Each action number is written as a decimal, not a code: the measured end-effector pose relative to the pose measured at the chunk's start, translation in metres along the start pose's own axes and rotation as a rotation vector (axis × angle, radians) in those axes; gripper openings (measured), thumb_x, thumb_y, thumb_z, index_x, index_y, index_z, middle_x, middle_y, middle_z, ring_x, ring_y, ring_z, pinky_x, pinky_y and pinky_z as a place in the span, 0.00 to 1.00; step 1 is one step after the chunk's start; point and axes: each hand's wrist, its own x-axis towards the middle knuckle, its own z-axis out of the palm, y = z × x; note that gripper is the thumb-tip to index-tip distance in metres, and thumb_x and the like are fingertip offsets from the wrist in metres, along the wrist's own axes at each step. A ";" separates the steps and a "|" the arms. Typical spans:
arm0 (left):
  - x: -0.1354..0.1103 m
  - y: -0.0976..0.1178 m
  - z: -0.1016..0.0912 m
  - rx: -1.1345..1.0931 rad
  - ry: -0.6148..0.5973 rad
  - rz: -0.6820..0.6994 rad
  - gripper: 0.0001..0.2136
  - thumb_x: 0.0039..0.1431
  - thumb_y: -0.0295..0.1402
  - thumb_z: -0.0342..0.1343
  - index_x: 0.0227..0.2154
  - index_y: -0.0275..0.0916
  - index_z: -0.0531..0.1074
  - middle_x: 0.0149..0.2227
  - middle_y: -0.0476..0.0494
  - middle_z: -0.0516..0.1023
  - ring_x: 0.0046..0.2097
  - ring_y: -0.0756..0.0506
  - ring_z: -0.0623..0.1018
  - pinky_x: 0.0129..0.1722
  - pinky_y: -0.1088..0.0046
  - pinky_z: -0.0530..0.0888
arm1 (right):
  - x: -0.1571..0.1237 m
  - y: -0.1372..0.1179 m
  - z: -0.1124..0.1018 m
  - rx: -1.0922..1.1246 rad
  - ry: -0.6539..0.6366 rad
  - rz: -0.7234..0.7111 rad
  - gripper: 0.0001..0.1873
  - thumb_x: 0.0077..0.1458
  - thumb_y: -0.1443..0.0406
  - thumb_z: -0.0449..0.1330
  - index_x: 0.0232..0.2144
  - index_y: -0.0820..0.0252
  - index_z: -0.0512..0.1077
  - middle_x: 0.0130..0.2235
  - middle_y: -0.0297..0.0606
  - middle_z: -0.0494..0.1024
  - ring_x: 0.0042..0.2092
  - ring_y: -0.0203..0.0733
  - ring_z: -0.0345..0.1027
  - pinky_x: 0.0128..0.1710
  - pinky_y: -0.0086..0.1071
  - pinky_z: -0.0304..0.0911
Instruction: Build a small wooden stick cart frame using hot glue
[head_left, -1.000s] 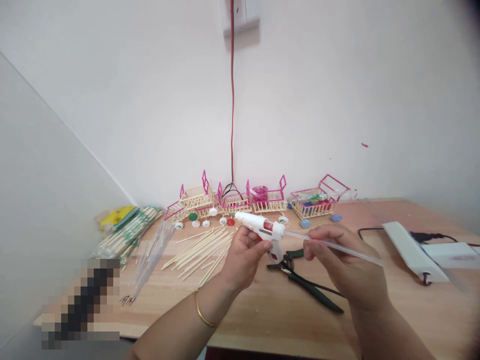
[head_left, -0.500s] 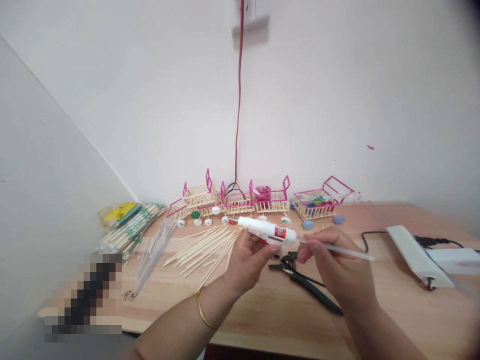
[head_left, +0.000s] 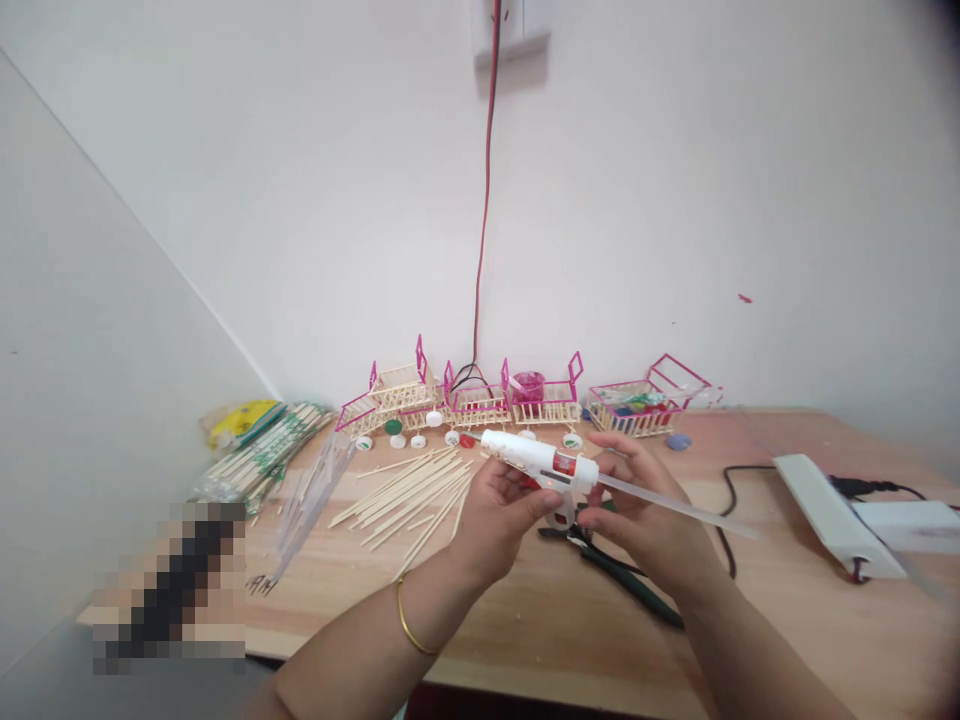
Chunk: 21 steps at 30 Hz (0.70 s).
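Note:
My left hand (head_left: 491,515) is closed around a white glue gun (head_left: 536,460), held above the wooden table (head_left: 525,620) with its nozzle pointing left. A clear glue stick (head_left: 675,506) juts from the gun's back end toward the right. My right hand (head_left: 649,520) cups the rear of the gun from below, with fingers spread around the stick where it enters. Green-handled pliers (head_left: 622,578) lie on the table just under both hands.
Loose wooden sticks (head_left: 409,490) lie left of my hands; packs of sticks (head_left: 262,455) sit further left. Pink-trimmed stick carts (head_left: 525,400) and bottle caps (head_left: 679,441) line the wall. A white power strip (head_left: 832,512) with a black cable is at right. A red wire (head_left: 484,190) hangs down the wall.
My right hand slid from pinching the stick further out to cupping the gun's rear. The stick sits deeper in the gun, and the gun has tilted slightly.

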 end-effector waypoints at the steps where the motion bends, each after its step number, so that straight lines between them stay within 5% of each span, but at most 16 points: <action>1: 0.000 0.000 0.000 -0.012 -0.006 0.005 0.18 0.43 0.25 0.67 0.38 0.36 0.70 0.36 0.45 0.78 0.37 0.49 0.76 0.35 0.74 0.73 | 0.001 -0.001 0.001 -0.058 -0.051 0.003 0.34 0.41 0.63 0.69 0.51 0.50 0.63 0.37 0.34 0.75 0.36 0.40 0.71 0.32 0.32 0.69; 6: -0.001 -0.001 -0.001 0.097 -0.074 -0.019 0.14 0.46 0.27 0.66 0.36 0.36 0.72 0.36 0.45 0.77 0.38 0.47 0.76 0.40 0.70 0.72 | 0.002 -0.004 0.009 -0.459 -0.217 -0.043 0.11 0.50 0.62 0.61 0.38 0.55 0.74 0.35 0.37 0.80 0.40 0.47 0.73 0.41 0.38 0.69; 13: -0.004 0.005 -0.002 0.329 -0.103 0.081 0.17 0.46 0.31 0.66 0.40 0.37 0.71 0.31 0.47 0.71 0.32 0.51 0.71 0.33 0.75 0.68 | 0.008 0.003 -0.002 -0.521 -0.034 0.057 0.13 0.52 0.57 0.59 0.35 0.56 0.78 0.34 0.37 0.82 0.37 0.49 0.76 0.34 0.37 0.71; 18: 0.014 0.045 -0.015 0.479 0.181 0.297 0.09 0.54 0.39 0.58 0.30 0.37 0.71 0.23 0.51 0.68 0.27 0.52 0.67 0.30 0.76 0.66 | 0.018 0.008 -0.013 -0.499 0.206 0.127 0.16 0.49 0.55 0.62 0.37 0.58 0.77 0.36 0.40 0.81 0.40 0.51 0.75 0.38 0.41 0.70; 21: 0.023 0.058 -0.033 0.585 0.256 0.407 0.18 0.59 0.44 0.52 0.20 0.36 0.67 0.20 0.51 0.65 0.25 0.52 0.65 0.30 0.75 0.64 | 0.026 0.000 -0.015 -0.415 0.208 0.084 0.15 0.50 0.55 0.62 0.36 0.59 0.77 0.38 0.41 0.81 0.42 0.50 0.74 0.41 0.41 0.69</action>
